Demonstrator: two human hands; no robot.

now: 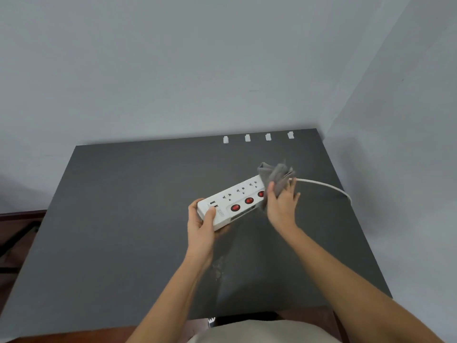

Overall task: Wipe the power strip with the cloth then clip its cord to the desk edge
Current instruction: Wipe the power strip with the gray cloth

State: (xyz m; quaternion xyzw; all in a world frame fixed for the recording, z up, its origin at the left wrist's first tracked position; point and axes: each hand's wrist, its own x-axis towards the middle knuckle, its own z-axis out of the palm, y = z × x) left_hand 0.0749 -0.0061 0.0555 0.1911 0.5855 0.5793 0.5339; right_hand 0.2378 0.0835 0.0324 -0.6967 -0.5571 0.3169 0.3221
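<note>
- The wiping step is looking to be under way and not finished: the right hand (280, 206) is pressing a bunched grey cloth (275, 175) against the cord end of the white power strip (232, 204), covering that end
- The rest of the strip's top face, with its three red switches and the sockets, is lying bare; whether it is already wiped is not something the picture is showing
- The clipping step is not yet begun: the white cord (324, 185) is running loose from under the cloth toward the right edge of the dark surface (111, 219) and dropping over it
- Four small white clips (247, 138) are sitting in a row along the far edge of the surface, toward the far right corner, all of them empty and well apart from the cord
- The left hand (200, 226) is holding the strip's near end, its fingers wrapped under the body and the thumb resting on top beside the USB ports
- The right-hand fingers are curling loosely around the cloth, gripping it
- The strip is being held slightly above the middle of the surface, right of centre
- Its long axis is running diagonally, from the near left up toward the far right corner, the cord end pointing to the far right and the socket face tilted up
</note>
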